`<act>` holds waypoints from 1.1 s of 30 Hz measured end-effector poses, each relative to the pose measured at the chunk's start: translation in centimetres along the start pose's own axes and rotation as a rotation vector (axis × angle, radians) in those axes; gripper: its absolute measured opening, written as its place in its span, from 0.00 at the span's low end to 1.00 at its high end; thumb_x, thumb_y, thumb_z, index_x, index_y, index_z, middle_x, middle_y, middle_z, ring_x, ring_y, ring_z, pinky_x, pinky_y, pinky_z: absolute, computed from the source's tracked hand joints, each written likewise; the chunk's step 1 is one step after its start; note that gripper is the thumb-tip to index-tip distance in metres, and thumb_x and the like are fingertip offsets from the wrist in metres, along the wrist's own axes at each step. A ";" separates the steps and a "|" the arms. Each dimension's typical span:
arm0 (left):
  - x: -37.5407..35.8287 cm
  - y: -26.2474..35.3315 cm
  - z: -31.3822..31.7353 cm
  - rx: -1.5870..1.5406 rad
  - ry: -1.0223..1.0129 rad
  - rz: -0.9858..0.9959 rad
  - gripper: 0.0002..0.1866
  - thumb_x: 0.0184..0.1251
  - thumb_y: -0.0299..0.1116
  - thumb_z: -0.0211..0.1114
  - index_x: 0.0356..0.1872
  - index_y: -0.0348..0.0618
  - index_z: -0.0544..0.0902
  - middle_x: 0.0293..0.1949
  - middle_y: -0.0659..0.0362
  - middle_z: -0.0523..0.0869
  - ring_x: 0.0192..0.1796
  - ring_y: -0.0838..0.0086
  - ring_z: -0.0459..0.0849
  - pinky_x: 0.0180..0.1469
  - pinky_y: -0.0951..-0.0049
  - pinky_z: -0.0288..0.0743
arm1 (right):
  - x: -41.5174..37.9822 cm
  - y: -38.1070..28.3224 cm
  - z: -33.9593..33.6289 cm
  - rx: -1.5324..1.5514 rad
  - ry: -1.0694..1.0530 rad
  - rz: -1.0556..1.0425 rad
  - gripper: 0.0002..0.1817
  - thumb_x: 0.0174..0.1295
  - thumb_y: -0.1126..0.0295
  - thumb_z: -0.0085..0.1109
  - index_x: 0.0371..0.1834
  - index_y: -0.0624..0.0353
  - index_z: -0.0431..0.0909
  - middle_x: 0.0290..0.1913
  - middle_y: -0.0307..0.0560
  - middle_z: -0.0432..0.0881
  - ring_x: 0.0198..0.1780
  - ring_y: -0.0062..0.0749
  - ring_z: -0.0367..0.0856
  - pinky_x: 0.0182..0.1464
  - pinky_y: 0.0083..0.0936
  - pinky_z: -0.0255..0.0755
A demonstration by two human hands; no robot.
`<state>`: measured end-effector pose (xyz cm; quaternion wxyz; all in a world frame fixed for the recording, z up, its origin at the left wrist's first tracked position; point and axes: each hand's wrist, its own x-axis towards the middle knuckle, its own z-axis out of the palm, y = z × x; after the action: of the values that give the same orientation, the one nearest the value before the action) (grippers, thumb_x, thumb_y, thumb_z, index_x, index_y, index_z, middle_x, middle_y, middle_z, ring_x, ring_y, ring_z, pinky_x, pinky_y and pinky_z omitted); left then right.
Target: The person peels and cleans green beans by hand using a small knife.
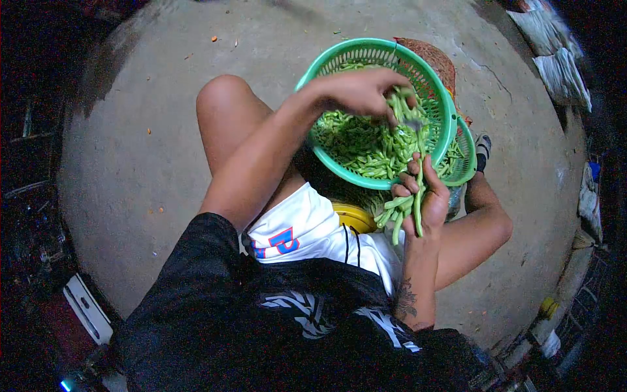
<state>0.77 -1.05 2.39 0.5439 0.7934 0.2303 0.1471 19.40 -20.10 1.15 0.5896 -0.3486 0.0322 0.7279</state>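
My left hand (369, 93) reaches over a green plastic basket (318, 67), palm down with bent fingers. A small grey blurred thing (413, 123), perhaps a blade, shows just below those fingers; motion smears it and its hold is hidden. Cut green bean pieces (366, 147) heap inside the basket. At the basket's near rim, my right hand (432, 202) is closed around a bunch of long green beans (398, 212). One bean stands up from this fist toward my left hand, and the other ends hang out below on the left.
Under the basket's right side sits a second green basket (471, 163) with more pieces. A reddish mesh sack (431, 59) lies behind. Something yellow and round (353, 215) is between my legs. White sacks (562, 75) lean at the far right on the concrete floor (150, 170).
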 end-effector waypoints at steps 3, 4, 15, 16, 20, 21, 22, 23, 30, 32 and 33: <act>0.3 -0.2 0.5 -0.123 -0.082 0.037 0.24 0.56 0.22 0.72 0.56 0.42 0.83 0.48 0.58 0.87 0.54 0.73 0.82 0.57 0.67 0.77 | -0.2 0.0 0.5 -0.035 -0.022 0.001 0.14 0.78 0.60 0.55 0.54 0.59 0.75 0.34 0.36 0.76 0.25 0.17 0.69 0.27 0.18 0.66; 0.4 -0.7 0.2 -0.201 -0.105 0.058 0.23 0.56 0.22 0.72 0.56 0.41 0.83 0.48 0.58 0.87 0.54 0.73 0.82 0.58 0.67 0.77 | -0.4 -0.1 0.2 -0.037 -0.016 0.004 0.14 0.78 0.60 0.55 0.54 0.59 0.75 0.34 0.36 0.76 0.25 0.17 0.69 0.27 0.18 0.66; 0.3 -0.2 0.8 -0.128 -0.066 0.015 0.22 0.56 0.24 0.70 0.55 0.41 0.83 0.48 0.60 0.86 0.50 0.74 0.82 0.51 0.70 0.78 | -0.2 -0.2 0.3 -0.028 -0.081 0.008 0.15 0.78 0.60 0.54 0.57 0.59 0.73 0.36 0.37 0.76 0.26 0.18 0.70 0.28 0.19 0.66; 0.4 -0.3 -0.2 -0.182 -0.054 -0.029 0.21 0.56 0.23 0.71 0.54 0.40 0.83 0.48 0.60 0.86 0.50 0.75 0.82 0.50 0.71 0.78 | -0.3 -0.3 0.1 -0.026 -0.083 0.011 0.15 0.78 0.60 0.54 0.57 0.59 0.73 0.36 0.37 0.76 0.26 0.18 0.70 0.28 0.19 0.66; 0.1 0.1 -0.3 -0.138 -0.059 -0.058 0.23 0.56 0.24 0.73 0.55 0.41 0.83 0.50 0.60 0.86 0.51 0.75 0.81 0.50 0.71 0.78 | -0.2 -0.2 0.0 -0.013 -0.068 0.001 0.16 0.78 0.60 0.54 0.58 0.59 0.73 0.36 0.37 0.77 0.26 0.18 0.69 0.28 0.19 0.66; 0.3 0.4 0.5 -0.108 -0.046 0.110 0.23 0.56 0.24 0.73 0.56 0.42 0.83 0.50 0.60 0.86 0.51 0.75 0.81 0.51 0.70 0.78 | 0.0 -0.2 0.2 -0.035 -0.056 0.005 0.16 0.78 0.60 0.54 0.58 0.59 0.73 0.36 0.37 0.77 0.26 0.18 0.69 0.28 0.18 0.66; 0.2 0.5 1.0 -0.061 -0.079 0.038 0.23 0.56 0.23 0.73 0.56 0.42 0.83 0.49 0.59 0.86 0.52 0.74 0.81 0.54 0.68 0.77 | 0.1 -0.1 0.5 -0.060 -0.040 0.012 0.16 0.78 0.60 0.54 0.58 0.59 0.73 0.36 0.37 0.76 0.26 0.17 0.69 0.28 0.18 0.66; 0.3 0.7 1.1 -0.086 -0.104 0.013 0.23 0.56 0.23 0.73 0.56 0.42 0.83 0.49 0.59 0.86 0.52 0.74 0.81 0.55 0.68 0.77 | 0.0 0.1 0.8 -0.078 -0.037 0.005 0.16 0.78 0.59 0.54 0.59 0.59 0.73 0.36 0.36 0.76 0.26 0.17 0.69 0.28 0.18 0.66; 0.5 -0.2 0.8 -0.216 -0.078 0.068 0.20 0.56 0.24 0.71 0.52 0.36 0.84 0.42 0.58 0.89 0.46 0.74 0.84 0.49 0.70 0.78 | 0.1 -0.1 0.3 -0.087 0.018 -0.038 0.14 0.78 0.59 0.55 0.56 0.57 0.74 0.35 0.33 0.75 0.25 0.17 0.68 0.27 0.18 0.64; 0.6 -0.1 0.9 -0.191 -0.099 0.055 0.21 0.56 0.24 0.71 0.53 0.37 0.83 0.44 0.58 0.87 0.47 0.75 0.83 0.51 0.70 0.77 | 0.1 -0.1 0.2 -0.111 0.017 -0.040 0.14 0.78 0.59 0.56 0.55 0.56 0.74 0.35 0.33 0.75 0.25 0.17 0.68 0.27 0.18 0.64; 0.5 0.1 0.9 -0.163 -0.117 0.043 0.22 0.56 0.23 0.70 0.55 0.37 0.82 0.45 0.59 0.86 0.48 0.75 0.81 0.53 0.70 0.77 | 0.2 -0.2 0.2 -0.135 0.012 -0.042 0.13 0.77 0.59 0.56 0.54 0.56 0.74 0.35 0.33 0.75 0.25 0.17 0.68 0.26 0.18 0.64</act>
<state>1.69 -1.52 2.12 0.6158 0.7587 0.1682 0.1302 19.42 -19.81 1.30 0.5797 -0.3924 -0.0206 0.7138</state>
